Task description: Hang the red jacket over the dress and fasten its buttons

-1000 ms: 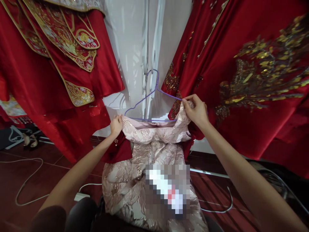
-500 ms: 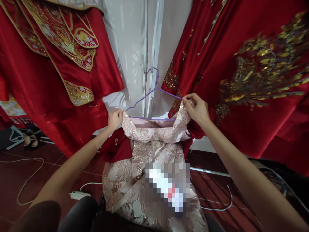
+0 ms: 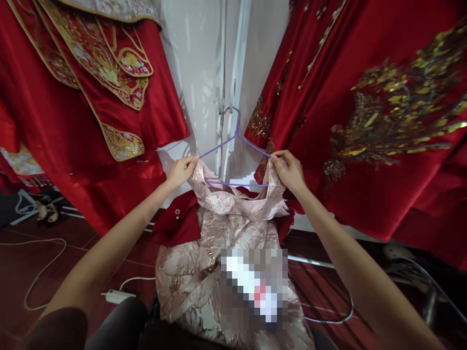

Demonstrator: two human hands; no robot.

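Observation:
A pale pink and gold brocade dress (image 3: 219,233) lies over my lap, its straps up on a purple wire hanger (image 3: 237,184). The hanger's hook sits at a white metal upright. My left hand (image 3: 182,171) is closed on the left strap, pinching it at the hanger's shoulder. With thumb and fingers, my right hand (image 3: 288,170) grips the right strap at the other shoulder of the hanger. Dark red cloth (image 3: 177,218) with a small beaded ornament shows behind the bodice. A blurred patch covers part of the skirt.
Red embroidered garments (image 3: 120,87) hang at the left, and a red gown with gold sequins (image 3: 386,112) hangs at the right. The white upright (image 3: 235,58) stands between them. On the tiled floor are a power strip (image 3: 118,296), cables and a pair of shoes (image 3: 47,212).
My left hand has moved right and slightly up with its strap, and my right hand has moved left and down. The straps are closer together, further in along the hanger.

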